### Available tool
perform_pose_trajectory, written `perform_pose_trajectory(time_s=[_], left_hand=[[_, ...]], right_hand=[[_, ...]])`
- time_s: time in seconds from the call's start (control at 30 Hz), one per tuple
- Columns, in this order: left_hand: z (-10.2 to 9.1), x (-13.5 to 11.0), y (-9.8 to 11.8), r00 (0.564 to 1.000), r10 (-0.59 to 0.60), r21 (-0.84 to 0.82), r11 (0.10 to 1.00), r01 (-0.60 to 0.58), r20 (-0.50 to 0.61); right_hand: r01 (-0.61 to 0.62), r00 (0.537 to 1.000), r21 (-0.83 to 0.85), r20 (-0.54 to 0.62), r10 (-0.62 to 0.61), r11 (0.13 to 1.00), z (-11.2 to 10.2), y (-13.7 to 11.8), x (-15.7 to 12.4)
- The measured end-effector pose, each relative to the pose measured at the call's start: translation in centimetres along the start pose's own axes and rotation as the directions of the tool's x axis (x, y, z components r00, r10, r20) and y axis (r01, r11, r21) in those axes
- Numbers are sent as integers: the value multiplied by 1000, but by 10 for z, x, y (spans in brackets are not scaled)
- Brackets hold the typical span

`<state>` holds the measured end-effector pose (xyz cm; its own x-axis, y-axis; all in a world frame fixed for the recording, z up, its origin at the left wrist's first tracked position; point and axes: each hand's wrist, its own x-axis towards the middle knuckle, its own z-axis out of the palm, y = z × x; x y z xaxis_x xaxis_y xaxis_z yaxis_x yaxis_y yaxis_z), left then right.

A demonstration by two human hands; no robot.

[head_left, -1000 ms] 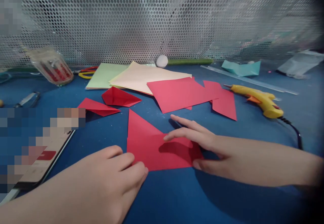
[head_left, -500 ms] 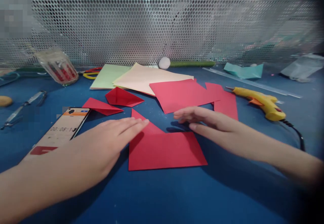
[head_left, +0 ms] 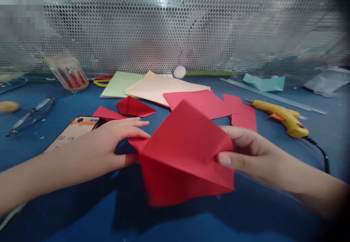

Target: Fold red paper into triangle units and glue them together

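Head view: right hand (head_left: 246,151) pinches the folded red paper (head_left: 186,151) at its right edge, thumb in front; left hand (head_left: 109,143) grips its left corner. Held from both sides, the paper stands tented above the blue table (head_left: 259,216), likely so the fold stays loose.

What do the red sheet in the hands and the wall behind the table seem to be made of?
The red sheet: probably thin matte paper; it holds sharp creases and stands folded. The wall: likely metal, shiny grey, punched with rows of small holes.

Blue table (head_left: 246,220), phone (head_left: 71,134), yellow glue gun (head_left: 284,116), loose paper sheets (head_left: 161,87), folded red pieces (head_left: 133,107), tipped jar (head_left: 69,74)
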<state>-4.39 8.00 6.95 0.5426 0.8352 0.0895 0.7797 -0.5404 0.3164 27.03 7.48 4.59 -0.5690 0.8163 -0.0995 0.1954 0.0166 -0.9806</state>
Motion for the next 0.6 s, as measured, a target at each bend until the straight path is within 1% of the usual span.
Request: perform_pose_trajectory(time_s=[0.07,0.1,0.17,0.23,0.27,0.37,0.43,0.5,0.53,0.6], left_hand=[[-5,1,2,999,-40,-42,998,41,32],[-8,0,3,997,-63,-67,996,66,47],[-11,-2,6,993,-111,-96,989,115,40],[-11,-6,7,991,-134,-95,986,136,25],[-9,-8,8,991,-131,-82,988,132,14],[-2,-18,6,998,-65,-2,998,65,14],[3,-24,5,998,-1,56,998,-2,59],[9,-28,8,992,58,107,992,-70,113],[12,-29,12,991,83,147,984,-99,109],[18,-28,22,985,168,256,952,-170,28]], right_hand=[[-77,995,167,-47,86,983,-3,3,0],[-108,992,208,-42,120,972,-4,3,0],[-156,988,226,20,156,962,-7,4,-2],[-168,985,218,70,156,961,-9,4,-3],[-160,987,217,52,152,963,-9,5,-3],[-117,987,234,-84,140,965,-5,5,0],[-112,988,177,-90,129,978,2,4,4],[-117,989,29,-89,119,993,10,4,8],[-113,988,-60,-113,105,992,15,5,9],[-91,984,-201,-167,58,975,25,5,10]])
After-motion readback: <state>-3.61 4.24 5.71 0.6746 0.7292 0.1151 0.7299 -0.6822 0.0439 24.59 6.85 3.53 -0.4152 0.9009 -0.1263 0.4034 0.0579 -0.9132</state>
